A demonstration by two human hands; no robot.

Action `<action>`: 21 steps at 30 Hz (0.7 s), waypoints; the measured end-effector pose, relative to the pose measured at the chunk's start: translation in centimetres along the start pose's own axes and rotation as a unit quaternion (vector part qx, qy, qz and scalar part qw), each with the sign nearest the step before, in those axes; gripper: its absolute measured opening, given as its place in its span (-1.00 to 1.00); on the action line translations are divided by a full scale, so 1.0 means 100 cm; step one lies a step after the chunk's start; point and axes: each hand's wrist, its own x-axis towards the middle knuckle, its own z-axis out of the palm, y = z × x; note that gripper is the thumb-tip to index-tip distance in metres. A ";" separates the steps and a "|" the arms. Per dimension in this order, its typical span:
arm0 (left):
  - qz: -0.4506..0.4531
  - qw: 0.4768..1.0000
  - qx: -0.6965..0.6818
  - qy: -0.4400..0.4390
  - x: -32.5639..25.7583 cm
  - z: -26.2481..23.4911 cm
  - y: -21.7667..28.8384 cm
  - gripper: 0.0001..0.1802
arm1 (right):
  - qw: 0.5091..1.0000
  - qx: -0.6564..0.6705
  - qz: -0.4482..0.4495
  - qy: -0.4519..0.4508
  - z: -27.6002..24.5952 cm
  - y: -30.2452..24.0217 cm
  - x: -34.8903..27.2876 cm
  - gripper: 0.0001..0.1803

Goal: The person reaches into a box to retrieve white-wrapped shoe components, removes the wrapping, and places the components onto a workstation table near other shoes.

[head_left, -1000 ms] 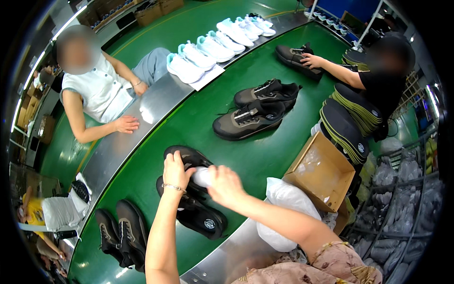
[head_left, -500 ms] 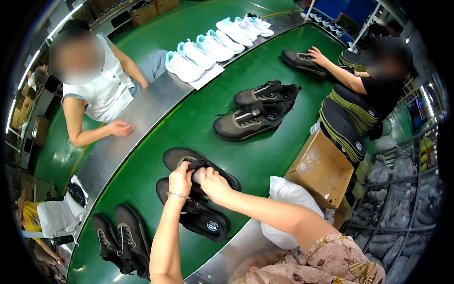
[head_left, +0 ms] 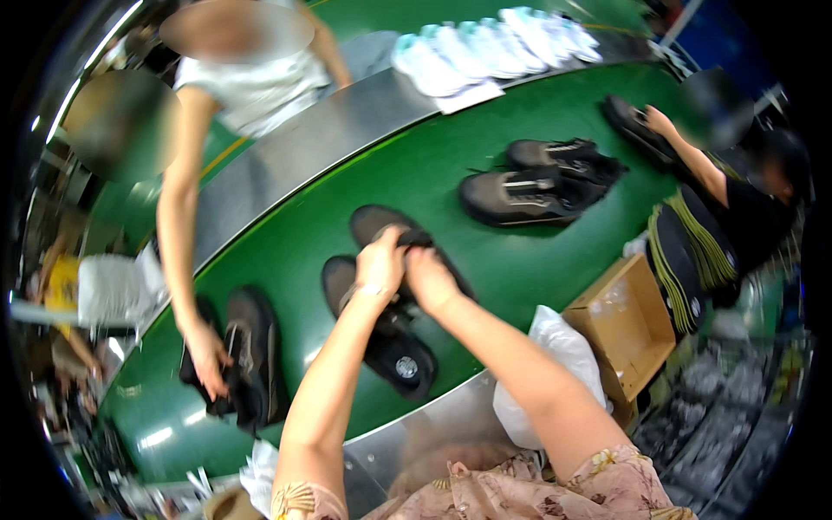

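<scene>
A dark brown and black shoe (head_left: 371, 224) lies on the green work surface in front of me. My left hand (head_left: 381, 262) is closed on the black upper edge near its opening. My right hand (head_left: 428, 282) is closed there too, right beside the left. Fingertips and shoe opening partly hide each other, with some blur. Close on the near side lies a matching shoe (head_left: 340, 279), partly covered by my left wrist; its insole bears a pale round mark.
At left, a co-worker's hand (head_left: 208, 360) touches another dark pair (head_left: 251, 347). Further right stand a brown pair (head_left: 529, 195), a cardboard box (head_left: 626, 325), a white plastic bag (head_left: 555, 364) and stacked insoles (head_left: 680, 264). White shoes (head_left: 485, 52) line the metal ledge. Another person handles a shoe (head_left: 637, 130).
The view has shifted, so the table's things sit differently. My hands remain on the same shoe. The co-worker across has reached over to the pair at left.
</scene>
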 end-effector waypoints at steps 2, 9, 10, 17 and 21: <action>0.008 1.000 -0.001 0.025 0.006 -0.001 -0.010 -0.80 | 0.973 0.211 0.090 -0.010 -0.034 -0.001 -0.012 -0.66; -0.032 0.996 -0.020 0.083 -0.083 -0.090 0.006 -0.31 | 0.911 0.388 0.091 0.106 -0.144 -0.020 -0.118 -0.64; -0.047 0.992 -0.020 0.115 -0.100 -0.105 0.023 -0.36 | 0.882 0.447 0.118 0.085 -0.143 -0.026 -0.139 -0.69; 0.060 0.958 -0.107 0.261 -0.307 -0.150 0.068 -0.55 | 0.871 0.467 -0.132 -0.071 -0.138 -0.180 -0.232 -0.77; -0.149 0.917 -0.057 0.367 -0.444 -0.216 0.014 -0.74 | 0.800 0.483 -0.249 -0.253 -0.122 -0.251 -0.254 -0.84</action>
